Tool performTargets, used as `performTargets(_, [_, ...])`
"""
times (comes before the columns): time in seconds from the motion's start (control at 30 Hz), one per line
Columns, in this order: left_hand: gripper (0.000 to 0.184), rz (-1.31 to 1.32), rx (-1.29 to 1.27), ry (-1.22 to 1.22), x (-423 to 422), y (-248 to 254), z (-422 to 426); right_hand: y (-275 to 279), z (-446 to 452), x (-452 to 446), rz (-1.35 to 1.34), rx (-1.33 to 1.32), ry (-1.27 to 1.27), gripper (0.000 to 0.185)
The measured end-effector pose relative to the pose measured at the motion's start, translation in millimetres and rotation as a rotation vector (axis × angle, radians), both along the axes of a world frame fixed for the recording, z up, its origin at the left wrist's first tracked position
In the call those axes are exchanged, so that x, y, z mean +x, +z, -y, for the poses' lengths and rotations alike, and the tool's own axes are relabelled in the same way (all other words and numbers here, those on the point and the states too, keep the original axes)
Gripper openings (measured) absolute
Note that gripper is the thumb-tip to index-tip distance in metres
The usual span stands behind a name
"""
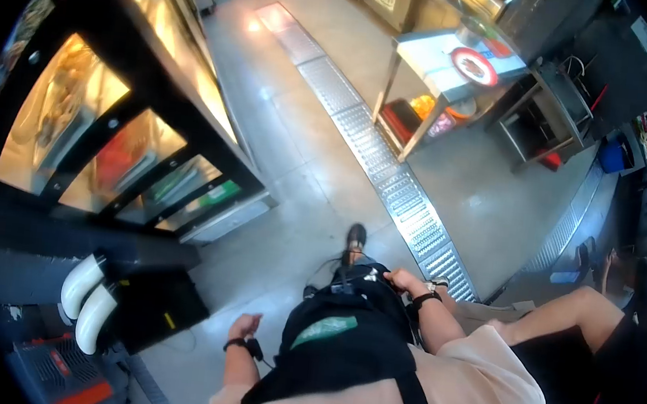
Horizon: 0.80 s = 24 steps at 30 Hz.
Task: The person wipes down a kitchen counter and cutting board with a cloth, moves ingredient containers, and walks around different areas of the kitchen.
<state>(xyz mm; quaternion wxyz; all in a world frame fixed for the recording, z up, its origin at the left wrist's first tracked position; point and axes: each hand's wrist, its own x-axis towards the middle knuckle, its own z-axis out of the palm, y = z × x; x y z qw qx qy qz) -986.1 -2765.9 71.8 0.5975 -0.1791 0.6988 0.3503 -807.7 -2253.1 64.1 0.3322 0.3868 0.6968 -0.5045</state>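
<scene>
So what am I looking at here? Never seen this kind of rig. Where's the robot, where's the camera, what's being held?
There's no robot: it's a person with bare hands. The single picture comes from a camera worn on their head, looking forward and down, so you see their own body at the bottom, in a black apron.

The left hand hangs beside the body, fingers curled, with nothing visible in it. The right hand is at the front of the apron; whether it grips anything is too small to tell.

Ahead is a metal table with a round, red-rimmed item and a metal container on top. A lit cabinet stands at left. The bent arm at right belongs to another person.
</scene>
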Motion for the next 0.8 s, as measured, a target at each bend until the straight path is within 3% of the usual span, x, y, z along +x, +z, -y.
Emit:
performTargets(0.1, [0.028, -0.172, 0.071, -0.274, -71, -29, -57, -56, -47, -13, 0.03, -0.064, 0.009, 0.042])
performTargets(0.13, [0.028, -0.094, 0.036, -0.194, -84, -23, -78, -44, -53, -26, 0.052, -0.134, -0.109, 0.044])
performTargets(0.2, [0.029, -0.058, -0.059, -0.139, -100, -18, -119, -72, -79, -40, -0.386, 0.235, 0.239, 0.041])
performTargets(0.3, [0.033, -0.025, -0.181, -0.293, -129, -37, -160, -120, -136, -42, -0.074, -0.031, -0.31, 0.041])
performTargets(0.33, [0.035, 0.061, -0.169, -0.287, -136, -82, -154, -111, -148, -49, -0.067, -0.038, -0.315, 0.041])
performTargets(0.4, [0.036, -0.01, -0.12, -0.349, -175, -49, -203, -87, -189, -72, -0.095, 0.079, -0.032, 0.038])
performTargets(0.5, [0.043, -0.229, -0.094, -0.332, -264, 20, -301, -66, -256, -122, 0.056, 0.013, 0.106, 0.038])
performTargets(0.57, [0.043, -0.181, -0.088, -0.271, -303, 31, -333, -115, -303, -117, -0.108, 0.039, 0.478, 0.035])
performTargets(0.63, [0.042, -0.298, -0.051, -0.2, -341, 54, -365, -156, -338, -145, -0.178, 0.017, 0.341, 0.028])
performTargets(0.7, [0.042, -0.306, -0.025, -0.123, -368, 60, -380, -157, -365, -194, -0.241, 0.043, 0.349, 0.024])
performTargets(0.8, [0.041, -0.264, -0.02, -0.021, -386, 31, -380, -143, -395, -305, -0.379, 0.246, 0.932, 0.021])
